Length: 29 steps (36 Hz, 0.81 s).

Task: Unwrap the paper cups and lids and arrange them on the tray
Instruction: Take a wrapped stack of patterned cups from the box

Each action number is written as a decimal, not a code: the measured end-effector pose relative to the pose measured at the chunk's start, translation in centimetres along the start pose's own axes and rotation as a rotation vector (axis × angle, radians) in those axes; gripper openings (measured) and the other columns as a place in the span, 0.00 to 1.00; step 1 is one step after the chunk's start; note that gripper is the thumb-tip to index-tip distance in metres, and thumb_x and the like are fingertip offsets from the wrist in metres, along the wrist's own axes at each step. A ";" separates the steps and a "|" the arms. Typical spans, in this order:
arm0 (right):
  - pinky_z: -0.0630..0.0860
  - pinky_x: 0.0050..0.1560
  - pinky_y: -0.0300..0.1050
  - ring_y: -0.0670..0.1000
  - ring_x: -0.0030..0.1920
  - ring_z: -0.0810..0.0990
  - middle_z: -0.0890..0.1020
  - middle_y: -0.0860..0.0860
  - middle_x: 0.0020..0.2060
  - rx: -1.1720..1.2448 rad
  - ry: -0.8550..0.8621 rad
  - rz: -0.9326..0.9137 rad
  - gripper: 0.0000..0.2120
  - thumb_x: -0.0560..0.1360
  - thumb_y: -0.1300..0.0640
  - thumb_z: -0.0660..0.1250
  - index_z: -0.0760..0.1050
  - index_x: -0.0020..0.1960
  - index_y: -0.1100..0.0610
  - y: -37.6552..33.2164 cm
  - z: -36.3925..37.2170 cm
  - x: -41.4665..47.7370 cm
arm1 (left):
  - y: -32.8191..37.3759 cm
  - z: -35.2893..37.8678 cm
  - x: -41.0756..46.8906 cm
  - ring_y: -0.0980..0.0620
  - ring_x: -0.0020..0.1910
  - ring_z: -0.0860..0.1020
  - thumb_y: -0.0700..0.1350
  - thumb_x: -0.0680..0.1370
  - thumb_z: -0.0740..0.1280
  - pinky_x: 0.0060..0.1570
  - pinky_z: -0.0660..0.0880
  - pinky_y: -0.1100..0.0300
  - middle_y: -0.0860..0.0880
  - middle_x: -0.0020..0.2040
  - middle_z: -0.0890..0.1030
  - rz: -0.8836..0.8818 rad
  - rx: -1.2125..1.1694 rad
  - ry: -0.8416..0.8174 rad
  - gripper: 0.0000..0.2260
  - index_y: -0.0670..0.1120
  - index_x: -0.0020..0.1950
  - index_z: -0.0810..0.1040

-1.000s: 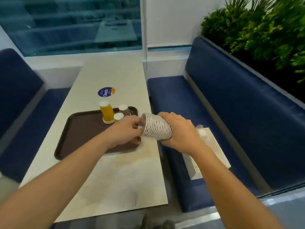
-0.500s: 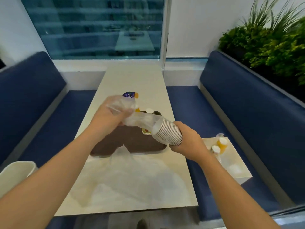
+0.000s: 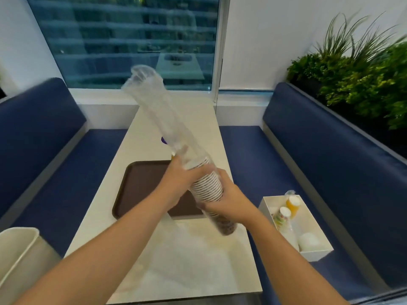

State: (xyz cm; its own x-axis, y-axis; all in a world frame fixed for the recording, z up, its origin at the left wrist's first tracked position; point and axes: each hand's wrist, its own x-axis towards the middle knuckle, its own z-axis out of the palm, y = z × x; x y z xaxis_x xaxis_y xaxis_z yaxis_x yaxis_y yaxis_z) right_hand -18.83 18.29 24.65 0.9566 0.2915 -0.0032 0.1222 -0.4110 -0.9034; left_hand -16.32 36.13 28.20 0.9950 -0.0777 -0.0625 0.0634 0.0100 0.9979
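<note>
Paper cups [image 3: 208,188], nested in one striped stack, hang tilted above the near edge of the brown tray [image 3: 141,186], over the worktop [image 3: 176,260] and not yet set down. Nearest, on the bench to the right, a white box [image 3: 317,256] holds small bottles and something pale that is too blurred to name.

The stack's low end pokes out below the right hand [image 3: 229,201]; whether film covers it I cannot tell. That hand's grip is clamped round the lower part of the stack. Just beyond, the left hand [image 3: 180,179] has its grip closed on the plastic sleeve [image 3: 158,111] where it meets the stack's upper rim. From there the sleeve rises long and empty, leaning left toward the window.

The step in hand looks like stripping the sleeve. It probably goes best with the right hand firm but not crushing the thin paper walls. The left should draw the film straight along the stack's axis, not sideways, so the top cups do not ride out with it. Keeping the stack over the tray means that a loosened cup lands where it belongs.
</note>
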 end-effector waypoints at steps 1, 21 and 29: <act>0.84 0.52 0.46 0.45 0.56 0.83 0.78 0.40 0.58 0.029 -0.014 -0.013 0.48 0.64 0.50 0.85 0.59 0.74 0.37 -0.1 0.2 0.1 | 0.2 0.5 0.5 0.48 0.63 0.82 0.59 0.62 0.86 0.65 0.79 0.43 0.48 0.66 0.81 0.013 -0.018 0.057 0.43 0.55 0.74 0.73; 0.82 0.57 0.48 0.52 0.58 0.84 0.85 0.50 0.57 0.374 0.090 0.045 0.28 0.70 0.59 0.77 0.75 0.68 0.49 1.5 0.5 0.4 | -0.1 2.4 0.9 0.56 0.59 0.83 0.64 0.63 0.83 0.64 0.79 0.49 0.58 0.59 0.85 -0.043 0.262 -0.183 0.34 0.59 0.66 0.77; 0.82 0.54 0.46 0.54 0.55 0.86 0.86 0.53 0.53 0.376 -0.027 0.022 0.24 0.69 0.61 0.76 0.79 0.64 0.53 -0.3 1.5 0.9 | 2.3 1.3 2.5 0.37 0.58 0.83 0.50 0.68 0.83 0.61 0.78 0.31 0.39 0.59 0.84 0.112 -0.188 -0.038 0.34 0.42 0.69 0.76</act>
State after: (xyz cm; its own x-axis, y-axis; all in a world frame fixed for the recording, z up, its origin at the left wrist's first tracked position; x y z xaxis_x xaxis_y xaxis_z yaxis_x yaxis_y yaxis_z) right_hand -18.42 19.95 24.30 0.9500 0.3107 -0.0315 -0.0091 -0.0734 -0.9973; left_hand -13.75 34.67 30.39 0.9933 -0.1032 0.0527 -0.0304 0.2065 0.9780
